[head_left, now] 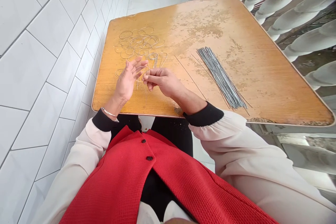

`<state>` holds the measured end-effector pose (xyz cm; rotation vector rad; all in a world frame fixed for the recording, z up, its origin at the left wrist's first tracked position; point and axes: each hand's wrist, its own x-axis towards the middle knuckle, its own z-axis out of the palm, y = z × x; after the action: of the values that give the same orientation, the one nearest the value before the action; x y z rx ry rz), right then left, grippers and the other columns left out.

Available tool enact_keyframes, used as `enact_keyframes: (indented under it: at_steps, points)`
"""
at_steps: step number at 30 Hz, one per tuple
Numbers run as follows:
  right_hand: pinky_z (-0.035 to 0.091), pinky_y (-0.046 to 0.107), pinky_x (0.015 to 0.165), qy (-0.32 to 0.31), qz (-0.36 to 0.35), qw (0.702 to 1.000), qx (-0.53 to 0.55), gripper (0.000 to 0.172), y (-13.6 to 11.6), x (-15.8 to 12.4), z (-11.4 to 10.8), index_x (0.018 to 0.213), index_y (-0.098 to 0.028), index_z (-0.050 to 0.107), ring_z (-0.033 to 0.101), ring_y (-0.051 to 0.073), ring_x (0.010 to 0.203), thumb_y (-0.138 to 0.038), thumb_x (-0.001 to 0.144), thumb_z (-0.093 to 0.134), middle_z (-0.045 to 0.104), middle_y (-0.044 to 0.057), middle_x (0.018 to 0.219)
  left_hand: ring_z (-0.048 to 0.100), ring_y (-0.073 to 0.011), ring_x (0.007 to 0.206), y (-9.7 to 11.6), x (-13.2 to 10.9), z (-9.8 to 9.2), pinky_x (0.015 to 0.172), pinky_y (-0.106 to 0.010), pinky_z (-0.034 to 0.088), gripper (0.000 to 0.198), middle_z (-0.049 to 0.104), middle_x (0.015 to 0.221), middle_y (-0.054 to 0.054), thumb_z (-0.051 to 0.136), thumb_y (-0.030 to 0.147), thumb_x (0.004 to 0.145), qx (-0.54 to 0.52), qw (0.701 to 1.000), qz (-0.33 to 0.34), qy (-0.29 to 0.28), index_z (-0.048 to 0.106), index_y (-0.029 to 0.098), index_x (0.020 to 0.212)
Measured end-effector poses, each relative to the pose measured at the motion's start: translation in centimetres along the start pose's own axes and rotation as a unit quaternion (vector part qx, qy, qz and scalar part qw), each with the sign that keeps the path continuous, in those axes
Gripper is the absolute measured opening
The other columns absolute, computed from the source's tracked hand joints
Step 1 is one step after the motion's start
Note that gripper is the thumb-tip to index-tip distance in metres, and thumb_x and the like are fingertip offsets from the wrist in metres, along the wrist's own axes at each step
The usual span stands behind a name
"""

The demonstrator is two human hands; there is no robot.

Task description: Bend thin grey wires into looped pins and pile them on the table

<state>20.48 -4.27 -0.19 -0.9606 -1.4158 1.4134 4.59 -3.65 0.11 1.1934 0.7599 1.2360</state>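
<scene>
Well, left hand (126,81) loose; right hand (163,80), pinching fine wire (148,65), has the wire bundle (222,78) nearer, at three o'clock, slanting eleven-to-five.

Matt metal wires (222,77), scuffed tabletop (267,77)

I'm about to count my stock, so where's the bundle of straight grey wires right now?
In the head view, the bundle of straight grey wires lies on the wooden table, right of centre, between the right hand and the white balusters.
</scene>
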Motion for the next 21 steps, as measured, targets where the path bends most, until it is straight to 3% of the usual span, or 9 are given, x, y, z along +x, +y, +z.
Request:
enact_keyframes:
  at_steps: [5,12,16,21]
  points:
    - [0.041,0.022,0.051,-0.01,0.004,1.0,-0.018,0.033,0.6,-0.1,0.4,0.06,-0.017,0.059,0.05,0.007,0.045,-0.027,0.088,0.073,0.056,-0.002,0.049,0.074,-0.02,0.096,-0.5,0.2,1.7,0.067,-0.027,0.056,0.075,0.076,0.096,-0.008,0.021,0.077,0.096,-0.007,0.998,-0.052,0.02,0.069,0.019,0.092]
    - [0.042,0.022,0.049,-0.029,0.005,1.0,-0.011,0.031,0.8,-0.1,1.0,0.063,-0.017,0.061,0.05,0.007,0.045,-0.034,0.083,0.076,0.057,-0.002,0.05,0.061,-0.0092,0.058,-0.8,0.3,2.3,0.046,-0.022,0.043,0.079,0.061,0.063,-0.002,0.021,0.085,0.089,-0.001,0.996,-0.024,0.09,0.054,0.019,0.061]
    - [0.043,0.022,0.05,-0.033,0.008,0.999,-0.011,0.029,0.8,-0.2,1.1,0.067,-0.016,0.064,0.05,0.007,0.046,-0.038,0.081,0.078,0.059,-0.002,0.052,0.059,-0.0083,0.055,-0.8,0.5,2.7,0.041,-0.02,0.036,0.078,0.051,0.054,-0.001,0.022,0.086,0.087,0.025,0.992,-0.025,0.122,0.047,0.019,0.056]
    - [0.043,0.023,0.051,-0.042,0.004,0.999,-0.013,0.028,0.6,-0.4,1.1,0.068,-0.016,0.065,0.05,0.008,0.046,-0.037,0.083,0.077,0.058,-0.002,0.051,0.063,-0.0105,0.062,-1.1,0.7,2.7,0.043,-0.019,0.038,0.075,0.045,0.05,0.0,0.026,0.085,0.089,0.014,0.99,-0.022,0.14,0.045,0.02,0.057]
